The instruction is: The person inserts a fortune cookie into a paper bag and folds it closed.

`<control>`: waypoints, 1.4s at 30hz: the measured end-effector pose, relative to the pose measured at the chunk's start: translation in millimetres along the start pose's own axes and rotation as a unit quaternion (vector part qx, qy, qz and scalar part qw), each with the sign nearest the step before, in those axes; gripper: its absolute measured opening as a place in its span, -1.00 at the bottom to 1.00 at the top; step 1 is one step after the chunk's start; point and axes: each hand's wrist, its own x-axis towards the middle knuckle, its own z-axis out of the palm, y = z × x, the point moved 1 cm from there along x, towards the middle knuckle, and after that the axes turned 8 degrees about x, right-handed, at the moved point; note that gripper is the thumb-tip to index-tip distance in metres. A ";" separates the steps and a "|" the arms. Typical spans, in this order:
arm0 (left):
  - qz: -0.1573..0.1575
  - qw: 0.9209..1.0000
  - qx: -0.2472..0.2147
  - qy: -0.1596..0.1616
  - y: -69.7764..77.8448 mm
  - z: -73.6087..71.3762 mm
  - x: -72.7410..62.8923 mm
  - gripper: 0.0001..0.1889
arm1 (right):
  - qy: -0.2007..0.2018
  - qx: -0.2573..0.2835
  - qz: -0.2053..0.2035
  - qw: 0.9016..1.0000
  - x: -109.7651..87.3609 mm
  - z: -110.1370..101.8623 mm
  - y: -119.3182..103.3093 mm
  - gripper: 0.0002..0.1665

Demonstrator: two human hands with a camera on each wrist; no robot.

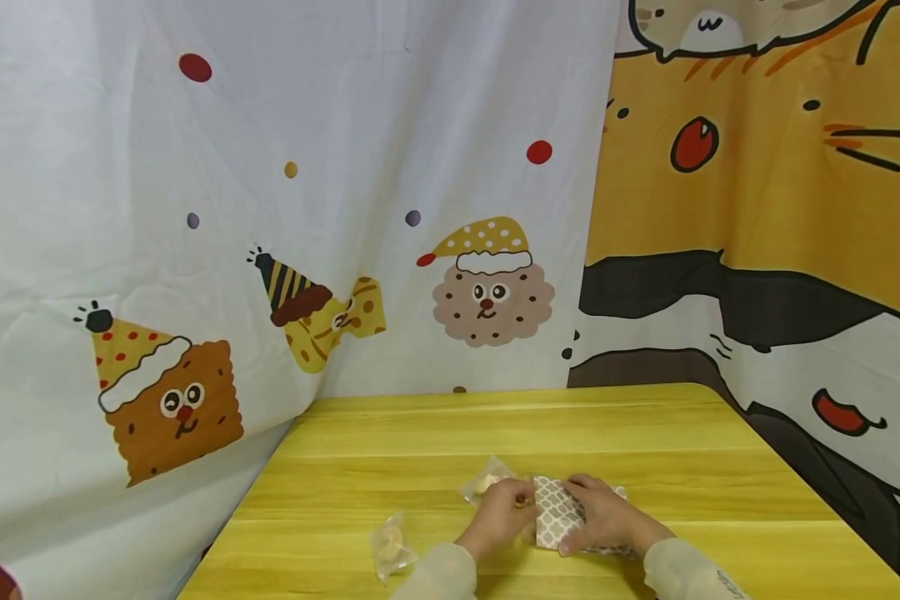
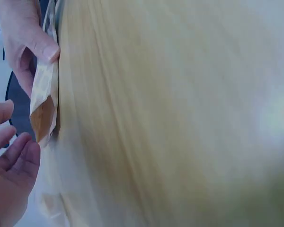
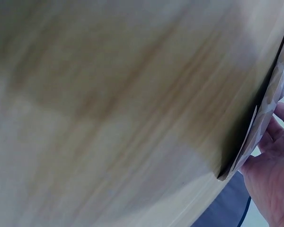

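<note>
Right hand [image 1: 611, 515] grips bag [image 1: 557, 512]; left hand [image 1: 497, 518] loose, nothing held, at bag's open 9 o'clock edge. Packet [image 1: 487, 478] at 10; far table edge [image 1: 510, 397] well off at 12.

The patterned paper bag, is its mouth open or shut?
Open: in the left wrist view, the patterned paper bag has its mouth gaping, brown inside showing.

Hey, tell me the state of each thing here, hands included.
Patterned bag: open at one end
Right hand: gripping the bag
Left hand: beside the opening, contact unclear
Nearer clear packet: filled, sealing unclear
Farther clear packet: filled, partly hidden
Printed curtain: hanging, creased
</note>
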 end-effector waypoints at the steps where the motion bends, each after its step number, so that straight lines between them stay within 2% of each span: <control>1: -0.006 1.000 -0.015 0.009 0.3 2.1 0.2 -0.97 | 0.002 0.000 -0.001 1.000 0.1 0.4 0.3 0.32; 5: -0.030 0.997 -0.054 0.043 -0.5 9.2 0.1 -0.93 | 0.006 -0.001 -0.006 1.000 0.1 1.0 0.6 0.33; 8: -0.047 0.996 -0.069 0.045 -1.6 12.7 0.0 -0.88 | 0.006 0.001 -0.012 1.000 -0.1 1.0 0.5 0.34; 13: -0.071 0.992 -0.093 0.054 -3.9 15.5 -1.0 -0.92 | 0.005 0.007 -0.024 1.000 -0.5 0.8 -0.2 0.34; 18: -0.103 0.988 -0.095 0.065 -4.0 14.0 -2.0 -0.87 | 0.001 0.027 -0.035 0.999 0.0 4.7 -4.1 0.32; 24: -0.120 0.983 -0.115 0.077 -2.1 16.6 -3.4 -0.87 | 0.001 -0.013 -0.016 1.000 -5.9 8.7 -6.9 0.48; 28: -0.142 0.973 -0.169 0.067 -2.9 18.3 -2.3 -0.87 | 0.003 -0.026 -0.014 1.000 -10.4 7.0 -4.9 0.57; 31: -0.159 0.961 -0.217 0.061 -4.7 19.1 0.0 -0.87 | 0.000 -0.022 -0.027 0.999 -12.5 4.6 -1.8 0.58; 33: -0.168 0.955 -0.235 0.060 -6.2 19.4 1.5 -0.87 | -0.002 -0.006 -0.032 0.999 -12.9 2.7 1.3 0.55; 35: -0.173 0.953 -0.241 0.063 -6.9 19.2 2.4 -0.87 | -0.004 0.010 -0.033 0.999 -12.8 0.6 4.3 0.46; 38: -0.175 0.952 -0.244 0.062 -7.6 18.1 2.8 -0.86 | -0.003 0.040 -0.031 0.999 -11.8 -2.4 7.0 0.31; 42: -0.162 0.954 -0.243 0.062 -8.6 13.6 0.2 -0.84 | -0.003 0.048 -0.035 0.998 -10.9 -3.8 7.1 0.21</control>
